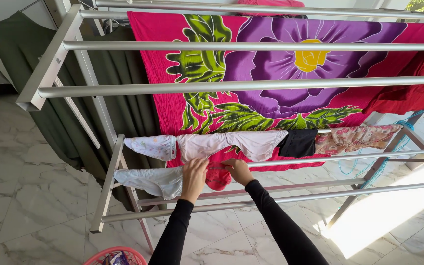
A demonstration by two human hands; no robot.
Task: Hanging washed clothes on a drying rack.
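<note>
Your left hand [193, 172] and right hand [236, 169] both pinch a red cloth [217, 177] draped over a lower rail [320, 159] of the rack [108, 184]. It hangs between a white garment [148, 180] and your right hand.

A small red cloth garment [218, 177] hangs draped over a grey metal rail [320, 160] on the lower tier of the drying rack. It is folded across the rail, so its upper edge lies stretched along the bar while the rest sags below in a rounded, crumpled pouch. The fabric is plain bright red, soft and wrinkled. The left hand [194, 172] lies on its left end and the right hand [239, 169] pinches its right end, both pressing it against the rail. Just left of it hangs a white cloth garment [148, 180], touching or nearly so.
</note>
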